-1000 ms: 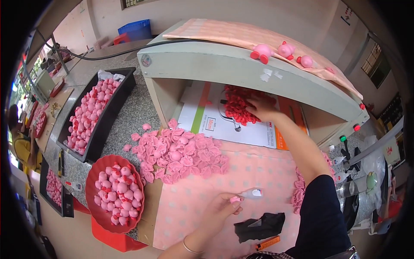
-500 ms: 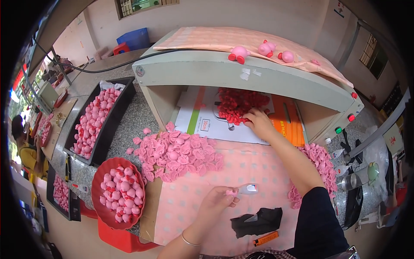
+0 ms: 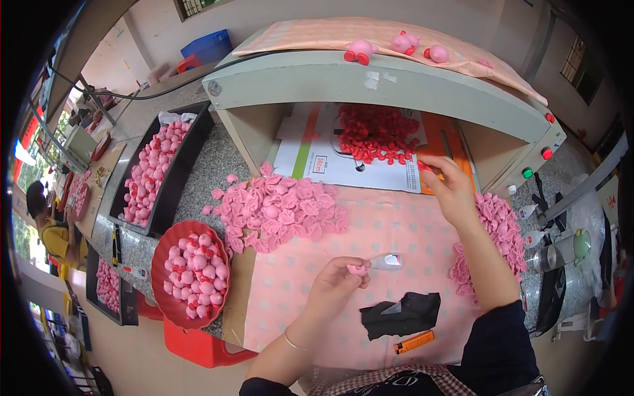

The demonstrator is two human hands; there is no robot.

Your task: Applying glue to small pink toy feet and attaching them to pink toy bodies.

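Your left hand (image 3: 337, 280) pinches a small glue tube (image 3: 384, 262) below the soft pink petal heap (image 3: 281, 211), while your right hand (image 3: 449, 188) pinches a tiny red piece (image 3: 421, 165) right of it.

Small red piece (image 3: 422, 165) mostly hidden in right fingers (image 3: 441, 173); far-left trays cut off, blurred

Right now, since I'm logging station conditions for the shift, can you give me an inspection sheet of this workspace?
Surface: pink dotted cloth over a speckled stone bench.
Job's things: small white tube and pink piece in the left hand; small red piece pinched by the right hand; red pieces pile; pink caps pile.
Clutter: black rag, orange lighter, red bowl, black tray.
Grippers: both hands occupied.
Cables: black cable at the back.
Surroundings: another person far left.
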